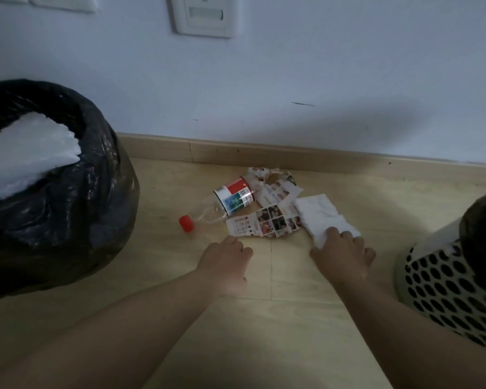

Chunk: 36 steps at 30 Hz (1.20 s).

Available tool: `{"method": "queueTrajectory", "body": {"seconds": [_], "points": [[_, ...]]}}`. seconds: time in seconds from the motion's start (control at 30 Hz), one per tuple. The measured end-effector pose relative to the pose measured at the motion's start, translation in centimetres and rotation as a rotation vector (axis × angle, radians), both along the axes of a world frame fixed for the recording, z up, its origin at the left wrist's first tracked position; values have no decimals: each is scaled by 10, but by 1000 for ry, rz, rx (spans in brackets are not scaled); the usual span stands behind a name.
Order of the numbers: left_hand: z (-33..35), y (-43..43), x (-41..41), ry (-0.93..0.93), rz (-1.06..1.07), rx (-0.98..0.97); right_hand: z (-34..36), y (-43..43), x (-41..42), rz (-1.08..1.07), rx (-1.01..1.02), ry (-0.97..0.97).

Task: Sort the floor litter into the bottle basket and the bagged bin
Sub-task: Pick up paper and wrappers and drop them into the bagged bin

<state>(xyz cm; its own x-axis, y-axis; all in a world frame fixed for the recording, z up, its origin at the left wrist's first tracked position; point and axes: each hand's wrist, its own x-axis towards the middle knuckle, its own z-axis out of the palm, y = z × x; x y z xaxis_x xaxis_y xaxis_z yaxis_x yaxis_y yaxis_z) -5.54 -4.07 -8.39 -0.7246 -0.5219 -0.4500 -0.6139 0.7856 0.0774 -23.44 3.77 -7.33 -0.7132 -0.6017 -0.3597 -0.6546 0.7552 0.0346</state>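
A clear plastic bottle (222,203) with a red cap and a red label lies on its side on the wooden floor. Beside it lie torn printed paper (264,221) and a white tissue (319,214). My right hand (341,254) rests on the near edge of the tissue, with its fingers curled onto it. My left hand (222,259) hovers just in front of the printed paper, fingers curled under and holding nothing that I can see. The bagged bin (76,197) stands at the left. The perforated basket (443,279) stands at the right.
White paper waste (31,158) fills the top of the black bag. A dark object (483,234) sits in the basket. A wooden skirting board (264,155) and a white wall with a socket plate (202,15) close off the far side.
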Motion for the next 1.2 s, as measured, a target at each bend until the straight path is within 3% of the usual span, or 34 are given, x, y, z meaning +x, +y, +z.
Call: {"method": "queueTrajectory", "body": {"seconds": [0.07, 0.23, 0.33, 0.43, 0.5, 0.6, 0.73, 0.8, 0.87, 0.97, 1.07, 1.2], "points": [[-3, -1, 5, 20, 0, -20, -6, 4, 7, 14, -9, 39], [-13, -1, 17, 183, 184, 78, -19, 12, 18, -13, -64, -74], [-11, -5, 23, 315, 387, 254, -16, 9, 24, -32, -105, -124], [2, -7, 18, 576, 760, 582, -5, 0, 35, -92, -247, -206], [12, -8, 11, 740, 972, 869, 5, -8, 44, -7, -326, -193], [24, -13, 4, 896, 1056, 1108, 20, -21, 65, 190, -459, -179], [32, -26, 5, 1086, 1313, 1099, 29, -33, 90, 419, -553, -373], [29, -33, 12, 1113, 1428, 1011, 28, -37, 91, 410, -572, -427], [26, -35, 23, 1094, 1429, 930, 25, -40, 86, 373, -518, -319], [19, -33, 38, 961, 1349, 867, 9, -39, 76, 433, -210, -180], [12, -33, 47, 822, 1349, 907, -10, -24, 77, 471, 27, -309], [-3, -32, 48, 713, 1341, 952, -23, -11, 74, 491, -63, -235]]}}
